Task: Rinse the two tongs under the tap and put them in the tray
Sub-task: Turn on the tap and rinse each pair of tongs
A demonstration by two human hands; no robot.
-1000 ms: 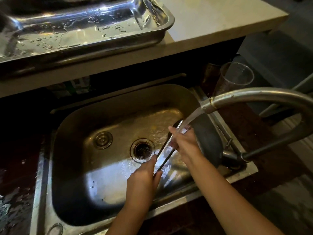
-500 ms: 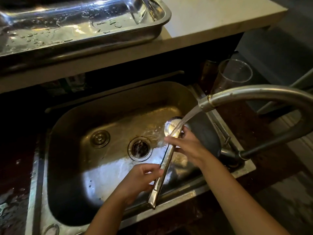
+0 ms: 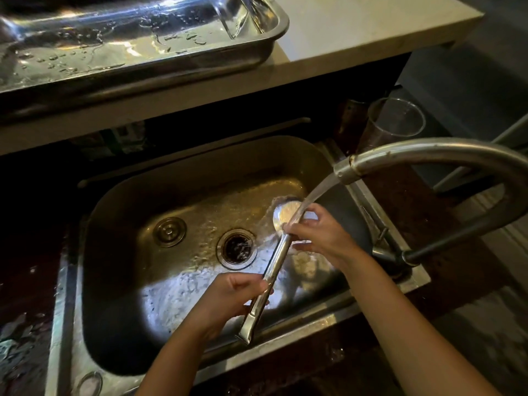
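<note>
One pair of steel tongs lies slanted over the steel sink, its rounded head up under the running water from the tap. My left hand grips the tongs low on the handle. My right hand holds them just below the head, fingers in the stream. The wet steel tray sits on the pale counter above the sink, with water drops inside. A second pair of tongs is not in sight.
The drain and a round plug lie in the sink floor. A clear plastic cup stands behind the tap. The tap's lever and dark hose sit at the sink's right rim. The dark wet worktop lies left.
The tongs turned from edge-on to flat side up, their round head now showing under the stream. My left hand slid lower and left along the handle.
</note>
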